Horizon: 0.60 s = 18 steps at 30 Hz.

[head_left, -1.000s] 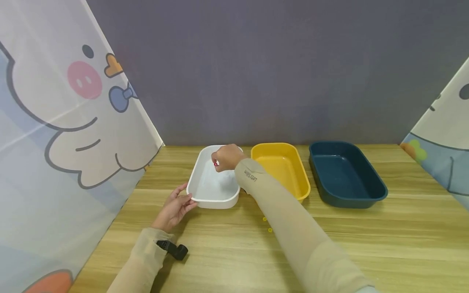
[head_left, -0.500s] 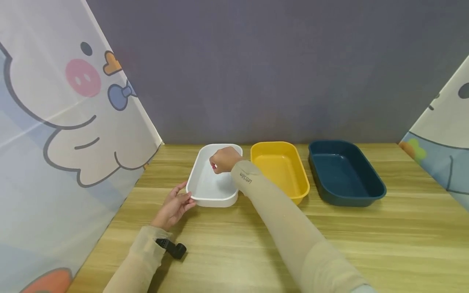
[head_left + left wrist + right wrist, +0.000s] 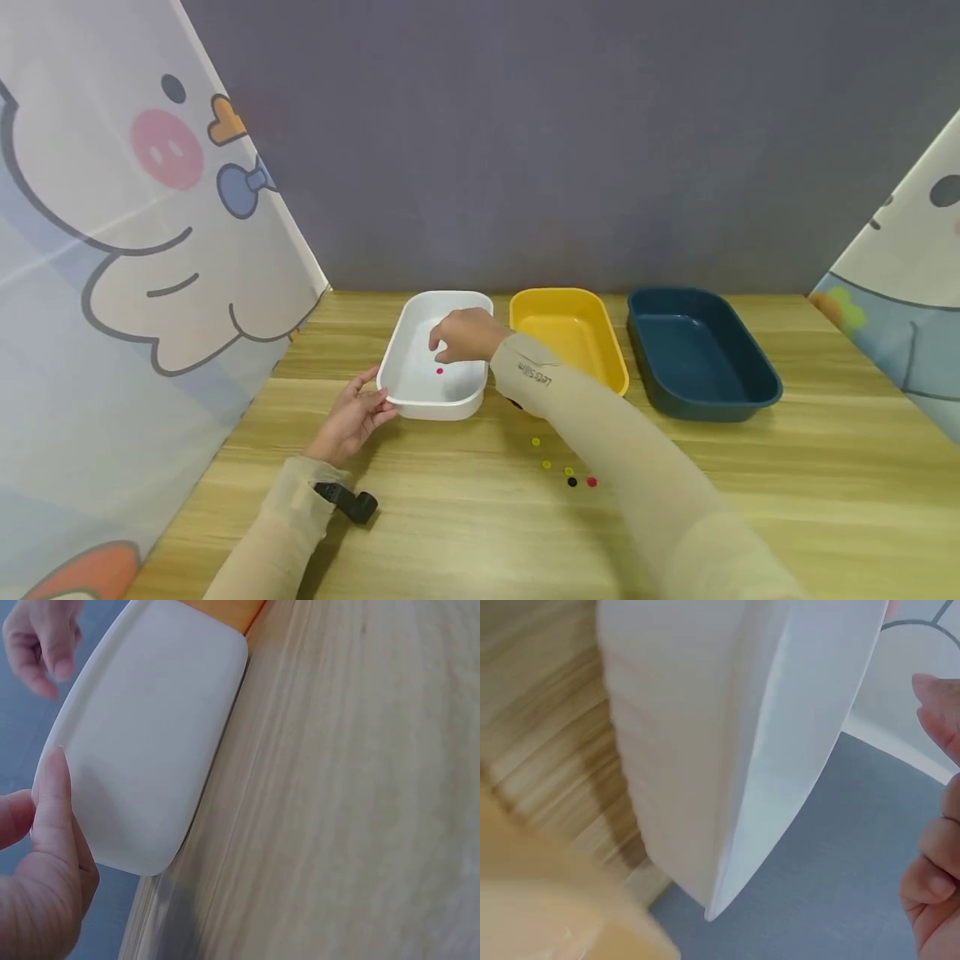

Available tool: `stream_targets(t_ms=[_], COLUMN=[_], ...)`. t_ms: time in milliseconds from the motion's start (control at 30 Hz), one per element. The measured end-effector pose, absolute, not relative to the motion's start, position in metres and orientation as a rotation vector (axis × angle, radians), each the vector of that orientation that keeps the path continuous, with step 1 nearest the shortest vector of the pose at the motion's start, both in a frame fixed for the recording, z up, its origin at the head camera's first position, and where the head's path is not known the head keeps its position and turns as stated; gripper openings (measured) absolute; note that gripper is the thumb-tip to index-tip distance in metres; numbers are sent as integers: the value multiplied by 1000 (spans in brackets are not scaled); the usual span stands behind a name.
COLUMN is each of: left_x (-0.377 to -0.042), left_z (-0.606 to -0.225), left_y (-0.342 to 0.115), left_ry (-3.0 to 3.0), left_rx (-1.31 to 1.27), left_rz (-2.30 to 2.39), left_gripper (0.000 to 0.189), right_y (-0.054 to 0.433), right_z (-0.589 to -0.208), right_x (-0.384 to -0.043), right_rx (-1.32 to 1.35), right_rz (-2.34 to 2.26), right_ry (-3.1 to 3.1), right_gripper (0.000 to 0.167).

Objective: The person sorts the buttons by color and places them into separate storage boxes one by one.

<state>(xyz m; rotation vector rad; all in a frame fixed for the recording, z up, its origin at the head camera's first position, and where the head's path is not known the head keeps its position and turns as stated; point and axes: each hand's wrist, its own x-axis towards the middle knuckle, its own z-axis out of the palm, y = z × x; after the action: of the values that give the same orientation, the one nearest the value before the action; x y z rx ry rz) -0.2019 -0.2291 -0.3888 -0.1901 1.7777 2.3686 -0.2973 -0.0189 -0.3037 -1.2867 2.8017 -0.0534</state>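
A white tray (image 3: 420, 379) stands on the wooden table, leftmost of three. At its near left corner my left hand (image 3: 352, 421) holds the rim, thumb on one side and fingers on the other; the left wrist view shows the hand (image 3: 49, 870) at that corner. Over the tray hovers my right hand (image 3: 467, 335), thumb and forefinger parted with nothing between them. Just below those fingertips a small red button-like disc (image 3: 439, 371) shows inside the tray; whether it touches the bottom I cannot tell. The right wrist view has the right hand (image 3: 937, 847) beside the tray's wall.
A yellow tray (image 3: 573, 333) and a dark blue tray (image 3: 701, 358) stand to the right. Near my right sleeve (image 3: 585, 425) lie several yellow discs (image 3: 547, 464), a black disc (image 3: 572, 482) and another red disc (image 3: 592, 482). A grey wall (image 3: 570, 150) closes off the back.
My right fingers have let go of the red disc, which now shows in the white tray. The right forearm has shifted, uncovering discs on the table. My left hand keeps its hold.
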Motion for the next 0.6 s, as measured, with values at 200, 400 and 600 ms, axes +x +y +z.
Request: stream_targets(t_ms=[200,400,600], left_x=[-202,-203,-202], left_z=[-386,-384,-386], left_y=[-230,-230,-230], left_ry=[1771,1795,1789], left_rx=[-199,-210,-215], left_rz=[2368,2352,2334], left_gripper=[61,61,60], right_y=[-1,18,35], right_z=[-301,-305,-310], right_x=[-283,-271,-260], right_rx=[-1284,-1354,-1380], right_rz=[-12,-30,-113], right_ry=[2784,2758,2740], right_gripper=[20,18,16])
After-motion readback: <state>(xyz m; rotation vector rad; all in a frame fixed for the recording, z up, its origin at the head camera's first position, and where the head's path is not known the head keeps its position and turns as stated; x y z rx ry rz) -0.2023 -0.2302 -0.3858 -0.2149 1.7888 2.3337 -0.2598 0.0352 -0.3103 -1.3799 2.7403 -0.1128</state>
